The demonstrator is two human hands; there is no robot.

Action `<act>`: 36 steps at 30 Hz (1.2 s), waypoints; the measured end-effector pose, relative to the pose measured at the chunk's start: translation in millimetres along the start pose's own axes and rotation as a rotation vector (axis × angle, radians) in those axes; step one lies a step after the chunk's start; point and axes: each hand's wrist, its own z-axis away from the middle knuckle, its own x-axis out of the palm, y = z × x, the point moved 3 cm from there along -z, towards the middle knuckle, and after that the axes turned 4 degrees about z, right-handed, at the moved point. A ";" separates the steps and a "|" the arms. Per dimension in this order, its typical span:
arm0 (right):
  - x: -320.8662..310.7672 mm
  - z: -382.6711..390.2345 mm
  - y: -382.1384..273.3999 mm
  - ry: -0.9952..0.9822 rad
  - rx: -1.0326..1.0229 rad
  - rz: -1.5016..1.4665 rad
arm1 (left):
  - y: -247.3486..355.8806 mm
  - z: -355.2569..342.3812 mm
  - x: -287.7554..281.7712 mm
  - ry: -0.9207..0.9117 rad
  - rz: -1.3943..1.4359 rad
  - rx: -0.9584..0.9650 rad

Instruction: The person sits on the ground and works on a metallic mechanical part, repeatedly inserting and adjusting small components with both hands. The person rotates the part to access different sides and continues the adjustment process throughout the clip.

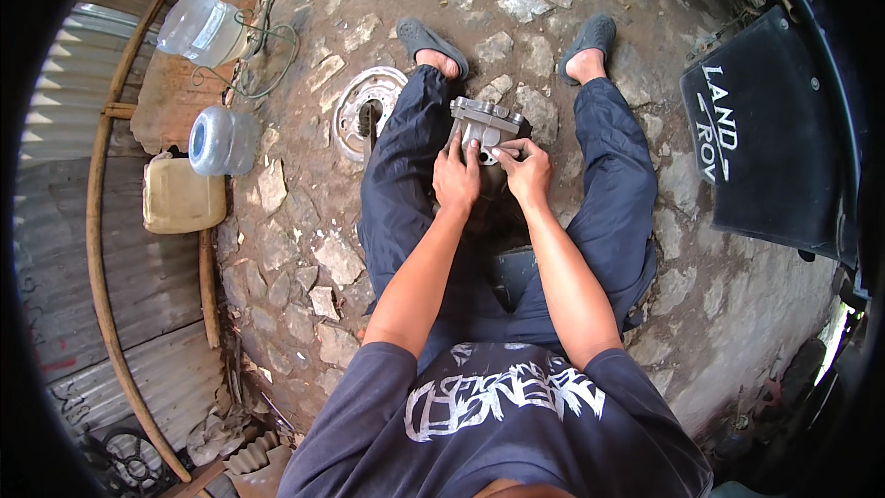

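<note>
Between my knees stands a grey cast-metal housing [483, 118], with a thick flange and several bolt heads along its far edge. My left hand [456, 177] grips its near left side, with the fingers extended along the metal. A round dark hole shows in the near face, between my two hands. Beside that hole, my right hand [527, 171] is closed in a pinch, thumb and forefinger together against the housing. Whatever lies between those fingertips is too small to make out. The underside of the housing and what supports it are hidden.
A pale wheel rim [348, 120] lies left of my leg on the stony ground. Further left are a plastic water jug [223, 142], a yellowish jerrycan [171, 207], another clear jug [198, 29] and a long wooden pole [98, 221]. A black mud flap [774, 152] hangs at right.
</note>
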 end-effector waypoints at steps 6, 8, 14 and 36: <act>-0.9 3.0 -29.4 0.134 -0.188 0.091 | 9.1 3.1 6.0 0.018 -0.014 0.021; -5.4 4.9 -13.1 0.152 -0.077 -0.010 | 11.7 4.8 7.7 0.018 -0.024 0.009; -7.4 -2.1 10.7 0.181 0.058 -0.088 | 5.4 3.7 1.6 0.023 0.008 0.017; 6.0 -3.0 5.7 0.239 0.098 -0.004 | -5.2 -2.8 -1.5 0.032 0.006 0.066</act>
